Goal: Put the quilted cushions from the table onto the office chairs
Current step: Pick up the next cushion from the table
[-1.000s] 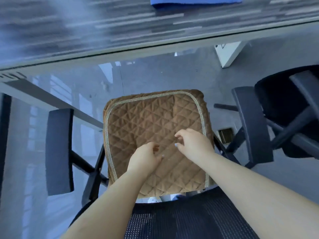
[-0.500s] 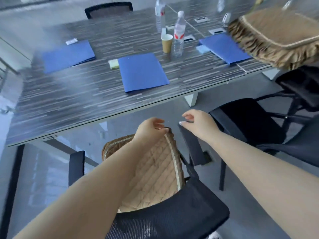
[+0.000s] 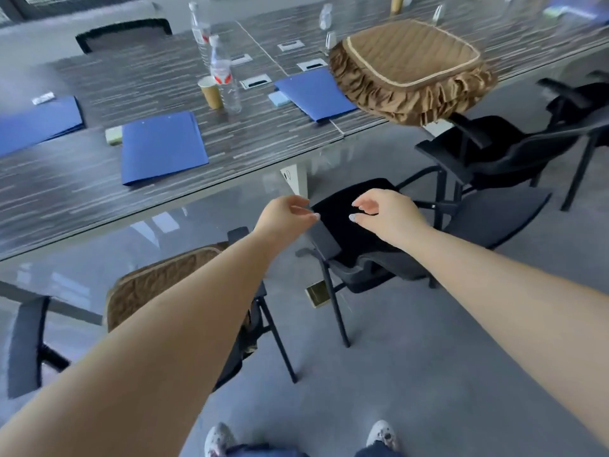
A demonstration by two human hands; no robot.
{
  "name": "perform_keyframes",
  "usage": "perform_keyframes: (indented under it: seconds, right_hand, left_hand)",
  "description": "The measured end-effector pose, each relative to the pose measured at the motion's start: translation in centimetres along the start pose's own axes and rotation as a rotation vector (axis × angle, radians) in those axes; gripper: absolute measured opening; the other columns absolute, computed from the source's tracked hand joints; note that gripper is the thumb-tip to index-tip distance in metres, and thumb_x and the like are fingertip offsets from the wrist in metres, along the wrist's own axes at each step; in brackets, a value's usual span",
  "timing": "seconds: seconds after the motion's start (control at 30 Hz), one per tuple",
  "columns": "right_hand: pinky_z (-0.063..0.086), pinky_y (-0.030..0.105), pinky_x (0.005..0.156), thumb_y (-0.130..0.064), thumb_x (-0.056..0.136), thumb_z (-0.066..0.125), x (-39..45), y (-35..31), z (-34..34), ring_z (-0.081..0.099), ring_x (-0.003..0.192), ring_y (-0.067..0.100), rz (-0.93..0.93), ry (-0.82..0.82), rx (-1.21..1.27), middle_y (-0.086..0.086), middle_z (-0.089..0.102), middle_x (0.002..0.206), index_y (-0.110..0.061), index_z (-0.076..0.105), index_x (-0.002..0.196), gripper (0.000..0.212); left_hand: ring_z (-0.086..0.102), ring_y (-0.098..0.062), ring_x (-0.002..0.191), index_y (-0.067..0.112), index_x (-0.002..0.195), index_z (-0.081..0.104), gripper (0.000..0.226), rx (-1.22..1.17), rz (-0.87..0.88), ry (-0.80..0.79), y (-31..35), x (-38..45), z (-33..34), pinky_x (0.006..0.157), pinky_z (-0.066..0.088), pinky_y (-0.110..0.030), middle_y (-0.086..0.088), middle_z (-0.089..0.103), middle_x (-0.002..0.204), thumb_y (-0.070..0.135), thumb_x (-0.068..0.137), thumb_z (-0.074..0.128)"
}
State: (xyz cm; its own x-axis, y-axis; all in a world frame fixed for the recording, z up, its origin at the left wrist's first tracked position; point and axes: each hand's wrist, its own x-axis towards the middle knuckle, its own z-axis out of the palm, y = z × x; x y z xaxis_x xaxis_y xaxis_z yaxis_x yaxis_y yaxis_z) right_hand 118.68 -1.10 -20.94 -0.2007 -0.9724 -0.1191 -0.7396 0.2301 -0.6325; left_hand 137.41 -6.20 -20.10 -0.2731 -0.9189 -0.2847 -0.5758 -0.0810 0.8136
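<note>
Both hands are empty right now: left hand and right hand are out in front with fingers loosely curled, open, gripping nothing. They hover over the bare black office chair, which looks like the next seat to fill.

The remaining quilted cushion is up on the right part of the table, overhanging the near edge a bit. I'd reach both hands up to it, take it by two opposite sides under the skirt so it stays flat, then lower it square onto the seat and tuck the frill around the edges. Watch the water bottles and paper cup nearby, though they're well apart from it.

Looks-wise: brown diamond-quilted top, pale piping round the panel, gathered ruffled skirt hanging all round. Soft and floppy, I'd guess. A matching cushion already sits on the chair at lower left, partly hidden by the left forearm.
</note>
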Motion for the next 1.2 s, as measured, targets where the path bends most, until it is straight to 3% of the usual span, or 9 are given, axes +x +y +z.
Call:
perform_keyframes:
  seconds: [0.1, 0.2, 0.33, 0.57, 0.7, 0.93, 1.03, 1.2]
  right_hand:
    - [0.046, 0.027, 0.085, -0.034, 0.086, 0.066, -0.4, 4.9, -6.1, 0.059, 0.109, 0.016, 0.022, 0.008, -0.029, -0.001, 0.065, 0.118, -0.021, 0.064, 0.114, 0.031]
    - [0.05, 0.034, 0.091, -0.035, 0.087, 0.065, -0.3, 8.2, -9.9, 0.059, 0.109, 0.018, 0.032, 0.013, -0.028, -0.001, 0.065, 0.119, -0.021, 0.063, 0.115, 0.032]
    - [0.047, 0.031, 0.089, -0.036, 0.087, 0.064, 0.1, 12.3, -13.5, 0.059, 0.109, 0.017, 0.041, 0.018, -0.038, -0.001, 0.064, 0.119, -0.023, 0.062, 0.114, 0.03]
    - [0.045, 0.029, 0.084, -0.037, 0.085, 0.066, 2.6, 19.7, -18.7, 0.059, 0.105, 0.017, 0.109, 0.05, -0.026, -0.001, 0.065, 0.116, -0.023, 0.063, 0.112, 0.03]
    - [0.046, 0.03, 0.086, -0.036, 0.085, 0.066, 6.3, 24.1, -21.3, 0.06, 0.106, 0.018, 0.129, 0.059, -0.049, -0.001, 0.066, 0.115, -0.021, 0.063, 0.112, 0.031]
    - [0.045, 0.03, 0.086, -0.035, 0.087, 0.064, 15.4, 30.1, -28.8, 0.059, 0.108, 0.018, 0.159, 0.029, -0.095, -0.002, 0.065, 0.119, -0.022, 0.062, 0.117, 0.032]
    - [0.047, 0.031, 0.086, -0.036, 0.088, 0.063, 19.2, 32.0, -32.1, 0.06, 0.1, 0.019, 0.15, 0.009, -0.122, -0.001, 0.064, 0.121, -0.021, 0.061, 0.118, 0.034]
    - [0.044, 0.029, 0.084, -0.038, 0.086, 0.064, 24.4, 34.9, -36.0, 0.058, 0.108, 0.019, 0.102, 0.01, -0.129, 0.0, 0.065, 0.119, -0.021, 0.061, 0.117, 0.035]
  left_hand:
    - [0.058, -0.009, 0.093, 0.02, 0.125, 0.058, 0.037, -0.026, 0.012, -0.019, 4.6, 0.1, 5.7, 0.076, 0.041, -0.02, 0.006, 0.067, 0.115, 0.027, 0.089, 0.064]
    - [0.059, -0.008, 0.091, 0.022, 0.123, 0.06, 0.035, -0.051, 0.03, -0.031, 8.1, 0.6, 10.0, 0.068, 0.044, -0.016, 0.007, 0.069, 0.114, 0.029, 0.088, 0.065]
    - [0.058, -0.006, 0.084, 0.022, 0.121, 0.061, 0.035, -0.044, 0.04, -0.056, 11.5, 1.8, 15.1, 0.064, 0.042, -0.014, 0.007, 0.069, 0.112, 0.029, 0.088, 0.065]
    - [0.061, -0.011, 0.098, 0.021, 0.124, 0.061, 0.038, -0.017, 0.063, -0.136, 16.5, 6.4, 22.5, 0.081, 0.047, -0.023, 0.005, 0.069, 0.113, 0.029, 0.087, 0.066]
    - [0.059, -0.01, 0.095, 0.021, 0.121, 0.061, 0.035, -0.024, 0.068, -0.142, 19.3, 11.2, 26.4, 0.081, 0.047, -0.023, 0.003, 0.066, 0.113, 0.028, 0.087, 0.066]
    - [0.06, -0.014, 0.103, 0.02, 0.123, 0.06, 0.038, -0.082, 0.054, -0.105, 27.1, 22.2, 32.0, 0.096, 0.05, -0.033, 0.0, 0.066, 0.113, 0.026, 0.087, 0.066]
    - [0.059, -0.013, 0.101, 0.021, 0.124, 0.06, 0.038, -0.082, 0.049, -0.105, 29.8, 25.8, 33.6, 0.093, 0.05, -0.031, 0.001, 0.065, 0.115, 0.029, 0.087, 0.066]
    - [0.061, -0.015, 0.104, 0.02, 0.125, 0.059, 0.041, -0.087, 0.019, -0.076, 33.0, 30.2, 36.0, 0.089, 0.049, -0.03, 0.001, 0.067, 0.117, 0.031, 0.087, 0.066]
